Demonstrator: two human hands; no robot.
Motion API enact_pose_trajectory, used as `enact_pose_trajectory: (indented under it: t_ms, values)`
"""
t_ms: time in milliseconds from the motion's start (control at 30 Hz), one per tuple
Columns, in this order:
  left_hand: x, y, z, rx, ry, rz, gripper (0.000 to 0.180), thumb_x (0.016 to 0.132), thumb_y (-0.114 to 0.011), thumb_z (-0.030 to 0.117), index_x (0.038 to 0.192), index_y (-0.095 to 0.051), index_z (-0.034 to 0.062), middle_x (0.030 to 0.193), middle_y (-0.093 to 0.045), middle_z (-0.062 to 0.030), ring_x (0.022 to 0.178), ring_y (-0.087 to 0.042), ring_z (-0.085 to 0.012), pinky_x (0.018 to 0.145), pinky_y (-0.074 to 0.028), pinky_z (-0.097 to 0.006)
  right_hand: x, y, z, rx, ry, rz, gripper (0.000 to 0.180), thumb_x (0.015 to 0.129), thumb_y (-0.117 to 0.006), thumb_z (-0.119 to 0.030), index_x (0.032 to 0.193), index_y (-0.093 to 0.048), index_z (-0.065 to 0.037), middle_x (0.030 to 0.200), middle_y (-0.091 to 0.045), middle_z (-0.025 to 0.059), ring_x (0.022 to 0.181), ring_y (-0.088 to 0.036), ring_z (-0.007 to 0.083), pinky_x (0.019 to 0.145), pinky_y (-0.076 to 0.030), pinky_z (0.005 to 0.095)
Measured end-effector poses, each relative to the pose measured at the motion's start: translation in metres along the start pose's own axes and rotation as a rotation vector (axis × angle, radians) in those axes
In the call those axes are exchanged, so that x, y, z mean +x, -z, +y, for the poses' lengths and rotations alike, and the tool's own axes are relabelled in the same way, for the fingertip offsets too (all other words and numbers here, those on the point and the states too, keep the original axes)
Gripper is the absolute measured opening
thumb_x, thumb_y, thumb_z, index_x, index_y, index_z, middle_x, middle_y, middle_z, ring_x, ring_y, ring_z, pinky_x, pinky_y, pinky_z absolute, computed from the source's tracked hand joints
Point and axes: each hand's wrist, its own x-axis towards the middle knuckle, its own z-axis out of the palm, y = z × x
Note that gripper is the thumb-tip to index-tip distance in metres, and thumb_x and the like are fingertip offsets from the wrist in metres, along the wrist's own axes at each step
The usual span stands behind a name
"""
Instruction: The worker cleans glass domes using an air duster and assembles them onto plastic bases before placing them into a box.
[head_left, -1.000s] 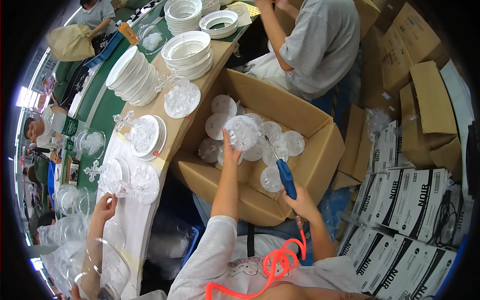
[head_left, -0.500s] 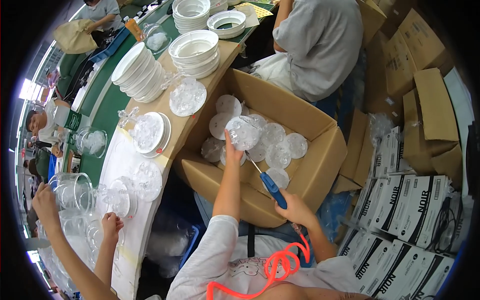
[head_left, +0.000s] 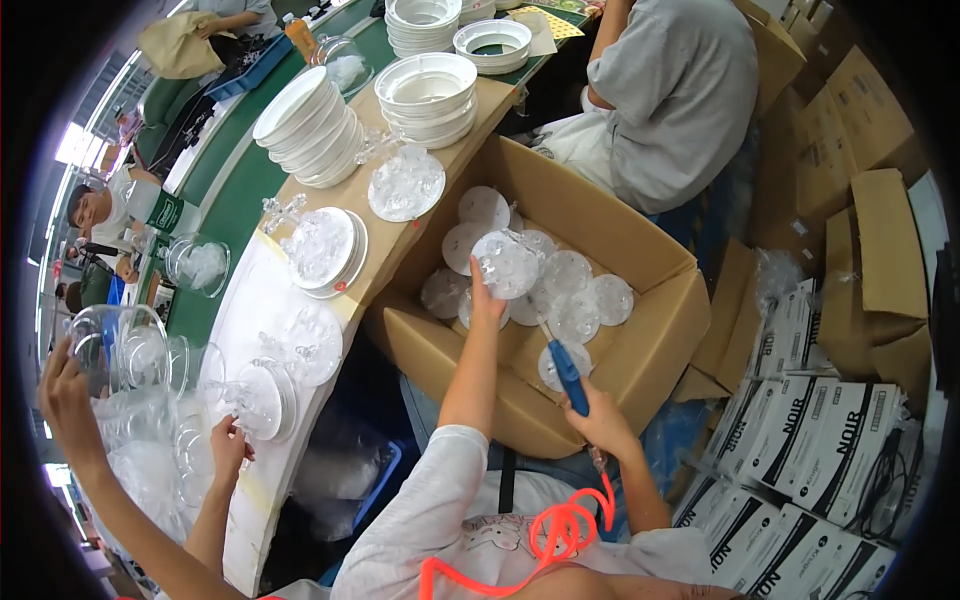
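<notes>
My left hand (head_left: 487, 292) grips a clear round plastic disc (head_left: 505, 265) by its near edge, holding it above the cardboard box (head_left: 640, 262). Small clear parts show on the disc's face. In my right hand (head_left: 604, 422) is a blue-handled air blow gun (head_left: 569, 376) with a thin metal nozzle. Its nozzle tip is just right of and below the held disc, apart from it. A red coiled hose (head_left: 560, 528) runs from the handle across my lap. Several similar clear discs (head_left: 574, 316) lie in the box under my hands.
Stacked white rings (head_left: 428, 95) and clear parts on white discs (head_left: 320, 245) line the bench at left. A co-worker's hand (head_left: 68, 395) holds a clear dome (head_left: 120, 350). Another person (head_left: 672, 100) sits beyond the box. White printed cartons (head_left: 800, 425) stand at right.
The whole view has shifted, so things sit farther right. The blow gun's nozzle has moved away from the disc's lower edge. At left, the co-worker's hand has raised the clear dome.
</notes>
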Motion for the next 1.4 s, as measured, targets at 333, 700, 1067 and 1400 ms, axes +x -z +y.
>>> enact_pose_trajectory:
  t_ms: [333, 700, 1067, 1400]
  values:
    - [-0.003, -0.004, -0.004, 0.003, -0.015, -0.033, 0.064, 0.086, -0.048, 0.054, 0.129, -0.041, 0.0075, 0.129, -0.047, -0.0109, 0.117, -0.046, -0.0296, 0.101, -0.035, -0.045, 0.001, 0.001, 0.009, -0.053, 0.076, 0.001, 0.026, 0.075, -0.057, -0.017, 0.097, -0.053, -0.003, 0.071, -0.059, 0.0203, 0.068, -0.06, 0.0376, 0.061, -0.046, 0.0412]
    - [-0.021, -0.042, 0.0, 0.006, 0.05, -0.067, 0.061, 0.083, -0.052, 0.055, 0.122, -0.049, 0.0081, 0.122, -0.053, -0.0102, 0.112, -0.05, -0.028, 0.096, -0.039, -0.046, -0.007, -0.009, 0.018, 0.53, -0.055, -0.22, 0.028, 0.079, -0.058, -0.011, 0.103, -0.05, 0.0, 0.076, -0.056, 0.0039, 0.069, -0.057, 0.0131, 0.066, -0.046, 0.0267]
    - [-0.129, -0.105, 0.107, -0.077, -0.137, -0.153, 0.059, 0.086, -0.046, 0.054, 0.124, -0.047, 0.0092, 0.124, -0.051, -0.0109, 0.114, -0.048, -0.0287, 0.098, -0.036, -0.047, 0.046, -0.005, 0.032, 0.023, -0.142, -0.269, 0.034, 0.08, -0.057, -0.034, 0.085, -0.058, -0.001, 0.071, -0.063, 0.0095, 0.062, -0.061, 0.0159, 0.054, -0.046, 0.0283]
    - [-0.166, -0.113, 0.142, -0.137, -0.245, -0.082, 0.056, 0.091, -0.041, 0.047, 0.131, -0.039, 0.0088, 0.132, -0.043, -0.0115, 0.122, -0.041, -0.0307, 0.102, -0.031, -0.051, 0.157, -0.099, -0.015, -1.047, -0.201, -0.829, 0.043, 0.075, -0.046, -0.034, 0.102, -0.066, -0.006, 0.107, -0.062, 0.0153, 0.1, -0.06, 0.026, 0.083, -0.046, 0.0377]
